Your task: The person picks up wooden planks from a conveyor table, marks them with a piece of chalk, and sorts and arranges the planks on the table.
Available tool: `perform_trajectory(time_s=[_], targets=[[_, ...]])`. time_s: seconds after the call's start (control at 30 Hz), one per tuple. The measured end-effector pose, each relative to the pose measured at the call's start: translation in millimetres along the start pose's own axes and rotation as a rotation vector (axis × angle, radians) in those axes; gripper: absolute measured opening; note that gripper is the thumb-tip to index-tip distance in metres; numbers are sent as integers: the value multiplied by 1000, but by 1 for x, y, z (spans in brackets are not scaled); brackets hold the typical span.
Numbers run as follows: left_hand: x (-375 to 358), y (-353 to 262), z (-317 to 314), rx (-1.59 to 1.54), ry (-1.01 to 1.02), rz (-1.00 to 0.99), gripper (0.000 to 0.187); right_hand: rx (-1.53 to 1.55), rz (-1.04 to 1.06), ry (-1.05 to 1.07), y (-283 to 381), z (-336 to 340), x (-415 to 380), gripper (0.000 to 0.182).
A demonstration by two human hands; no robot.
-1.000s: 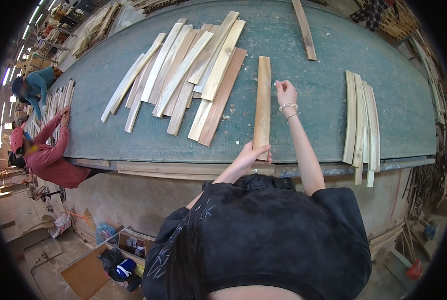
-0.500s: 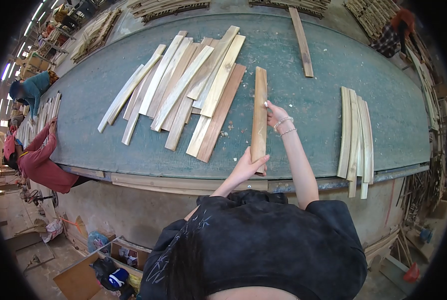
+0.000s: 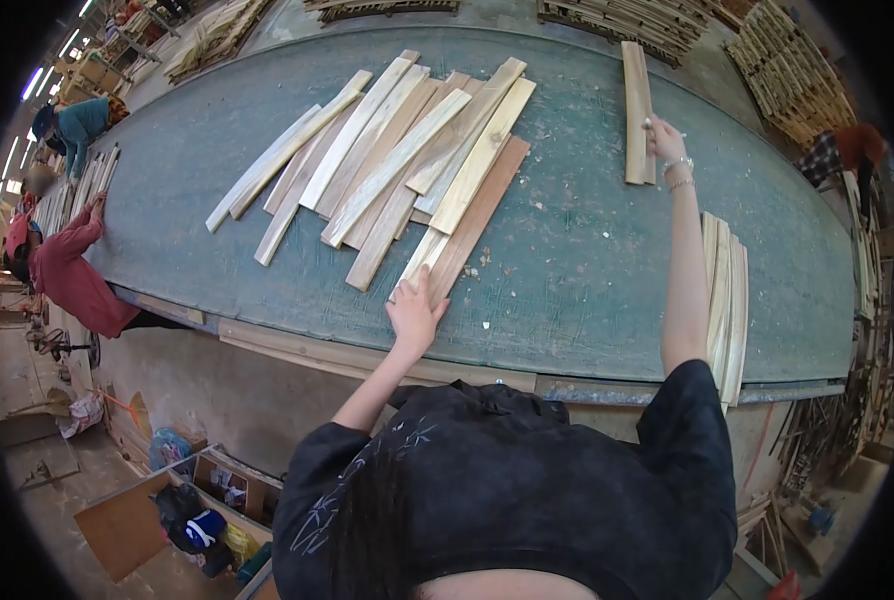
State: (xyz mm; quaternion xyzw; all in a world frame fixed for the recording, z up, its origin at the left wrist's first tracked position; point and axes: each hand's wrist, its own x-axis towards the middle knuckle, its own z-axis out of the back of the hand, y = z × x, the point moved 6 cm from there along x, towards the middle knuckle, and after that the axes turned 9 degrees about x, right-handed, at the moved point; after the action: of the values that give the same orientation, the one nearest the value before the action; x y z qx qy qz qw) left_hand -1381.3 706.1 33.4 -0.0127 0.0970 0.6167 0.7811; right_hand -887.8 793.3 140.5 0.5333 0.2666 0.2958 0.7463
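My right hand (image 3: 664, 141) is reached far out over the table, fingers bent at the right edge of two wooden slats (image 3: 634, 95) lying side by side. A small white piece (image 3: 649, 122) shows pinched at its fingertips. My left hand (image 3: 416, 314) rests with fingers and thumb apart on the near ends of a pale slat (image 3: 422, 257) and a reddish-brown slat (image 3: 481, 212). These two form the right edge of a loose, overlapping spread of slats (image 3: 375, 150).
A smaller group of slats (image 3: 724, 300) lies under my right forearm, overhanging the near edge of the green table (image 3: 557, 260). At the left end, a person in red (image 3: 70, 270) and another in teal (image 3: 85, 125) work by more slats. Wood stacks (image 3: 787, 70) stand beyond.
The slat I held in both hands now lies beside the far slat. My right hand has moved forward and right with it; my left hand has let go and moved left onto the spread.
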Motion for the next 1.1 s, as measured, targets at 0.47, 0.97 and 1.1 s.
perform_trajectory(time_s=[0.47, 0.97, 1.1], targets=[[-26, -17, 56, -1628, 1021, -367, 38, 1160, -695, 512, -83, -118, -282, 23], [79, -46, 61, -46, -546, -264, 65, 219, -414, -50, -99, -15, -340, 26], [132, -52, 27, 32, -103, -254, 71, -97, -261, -350, -133, 142, -360, 31]])
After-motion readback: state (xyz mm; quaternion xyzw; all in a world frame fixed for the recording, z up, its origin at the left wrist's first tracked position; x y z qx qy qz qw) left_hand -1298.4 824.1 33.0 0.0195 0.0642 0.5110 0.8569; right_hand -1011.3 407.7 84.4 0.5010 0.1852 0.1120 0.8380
